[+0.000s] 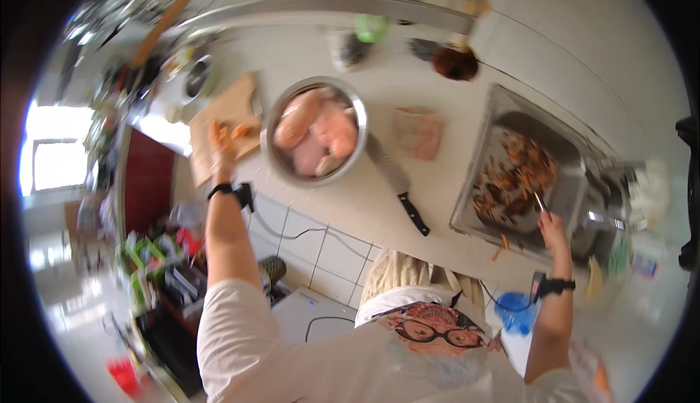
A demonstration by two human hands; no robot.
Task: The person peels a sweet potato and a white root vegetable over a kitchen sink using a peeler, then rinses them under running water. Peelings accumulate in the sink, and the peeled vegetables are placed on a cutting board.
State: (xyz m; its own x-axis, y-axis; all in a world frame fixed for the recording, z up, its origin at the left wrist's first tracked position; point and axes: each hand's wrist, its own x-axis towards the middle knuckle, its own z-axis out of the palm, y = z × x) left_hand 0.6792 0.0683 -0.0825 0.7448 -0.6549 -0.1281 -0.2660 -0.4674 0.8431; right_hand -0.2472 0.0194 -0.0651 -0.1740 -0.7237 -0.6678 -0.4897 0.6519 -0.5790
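Note:
My left hand [222, 143] is over the wooden cutting board [229, 105], beside orange pieces [241, 130] that look like carrot. Blur hides whether its fingers grip any of them. In my right hand [554, 232] is a slim metal-handled tool [540, 203], held over the sink [566, 206]; its working end is lost among the scraps. Orange and brown peelings [514, 176] lie in the sink basin. Between my hands, a steel bowl [359, 154] holds several pieces of raw, pale pink meat [299, 118], probably chicken.
A black-handled kitchen knife [414, 214] lies on the counter [350, 203], its blade tip by the bowl. Right of the bowl is a flat pinkish packet [420, 134]. Toward the wall stand a green-topped jar [372, 28] and a dark brown round object [455, 64]. Peel scraps [500, 247] sit by the sink edge.

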